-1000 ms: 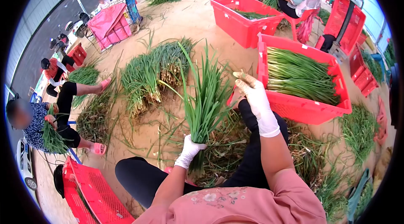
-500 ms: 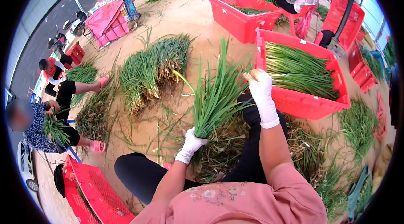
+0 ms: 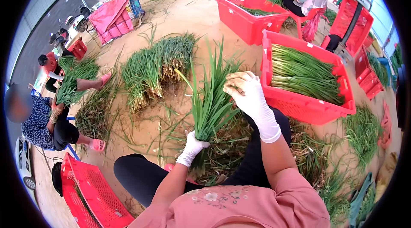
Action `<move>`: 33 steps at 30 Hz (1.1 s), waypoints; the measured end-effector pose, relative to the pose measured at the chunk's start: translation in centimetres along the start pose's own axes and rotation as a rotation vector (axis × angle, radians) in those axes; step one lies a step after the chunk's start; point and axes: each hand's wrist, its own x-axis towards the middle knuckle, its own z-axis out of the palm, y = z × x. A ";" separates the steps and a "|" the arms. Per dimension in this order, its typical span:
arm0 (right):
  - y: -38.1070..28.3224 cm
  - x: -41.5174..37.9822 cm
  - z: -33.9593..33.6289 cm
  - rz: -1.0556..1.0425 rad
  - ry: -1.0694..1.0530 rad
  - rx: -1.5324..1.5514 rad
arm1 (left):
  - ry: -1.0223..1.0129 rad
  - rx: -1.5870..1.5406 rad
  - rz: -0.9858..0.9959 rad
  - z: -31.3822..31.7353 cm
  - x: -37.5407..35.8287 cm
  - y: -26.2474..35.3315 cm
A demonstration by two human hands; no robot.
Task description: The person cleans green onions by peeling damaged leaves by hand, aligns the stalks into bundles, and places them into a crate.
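Observation:
My left hand, in a white glove, is wrapped round the lower end of a bunch of long green leafy stalks that fans upward. Just right of the leaves is my right hand, also gloved, with its fingers bent toward the leaf tips; whether anything thin lies between them is too small to tell. Dry trimmings lie on the ground beneath the bunch. A large pile of uncut stalks rests on the floor ahead, roots facing me.
A red crate of neatly laid stalks stands at the right, another red crate behind it. At the left a seated person holds stalks; more people sit farther back. A red crate is at lower left.
My right hand has moved left and slightly down, closer to the bunch's leaves. The bunch in my left hand looks narrower and more upright. The person at the left has raised their stalks.

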 end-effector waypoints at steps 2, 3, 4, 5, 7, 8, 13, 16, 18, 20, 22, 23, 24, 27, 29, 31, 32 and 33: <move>0.3 -0.4 0.9 0.072 -0.055 -0.145 | -0.003 -0.022 -0.007 -0.1 -0.2 -0.3; 0.6 -0.6 1.1 0.074 -0.056 -0.143 | -0.013 0.015 -0.008 -0.2 -0.3 -0.1; 0.8 -0.8 1.4 0.169 -0.126 -0.147 | -0.024 0.052 -0.008 -0.3 -0.3 0.1; 1.0 -1.0 1.4 0.266 -0.195 -0.153 | -0.020 0.020 -0.029 -0.2 -0.4 0.2; 0.9 -1.2 1.6 0.251 -0.210 -0.162 | -0.030 0.020 -0.050 0.0 -0.4 0.6; 0.9 -1.3 1.7 0.231 -0.227 -0.171 | -0.037 0.018 -0.068 0.0 -0.3 0.7; 0.7 -1.3 1.4 0.285 -0.340 -0.156 | -0.054 0.022 -0.059 0.0 -0.3 0.4; 0.3 -1.0 1.0 0.414 -0.441 -0.110 | -0.043 -0.007 -0.084 0.1 -0.5 0.7; 1.0 -1.4 1.3 0.421 -0.446 -0.062 | -0.032 -0.027 -0.101 0.1 -0.6 1.0; 1.2 -1.4 1.3 0.425 -0.452 -0.015 | -0.025 -0.040 -0.090 0.1 -0.7 1.3; 1.1 -1.3 1.2 0.522 -0.514 0.071 | -0.033 -0.029 -0.079 -0.2 -0.5 0.6; 1.1 -1.5 1.3 0.520 -0.514 0.071 | -0.040 -0.019 -0.068 -0.2 -0.5 0.6; 1.0 -1.7 1.5 0.519 -0.458 0.091 | -0.037 -0.018 -0.066 -0.2 -0.6 0.7; 0.9 -2.1 1.7 0.485 -0.377 0.095 | -0.013 -0.055 -0.088 -0.1 -0.8 1.1; 1.0 -2.4 2.0 0.457 -0.354 0.078 | 0.009 -0.099 -0.115 0.0 -0.9 1.2; 1.3 -2.8 2.4 0.451 -0.312 0.028 | 0.009 -0.116 -0.129 0.0 -0.9 1.2; 1.3 -2.8 2.4 0.450 -0.311 0.027 | 0.008 -0.134 -0.144 0.0 -0.8 1.1; 1.2 -2.8 2.3 0.418 -0.287 0.074 | 0.007 -0.134 -0.144 0.0 -0.8 0.9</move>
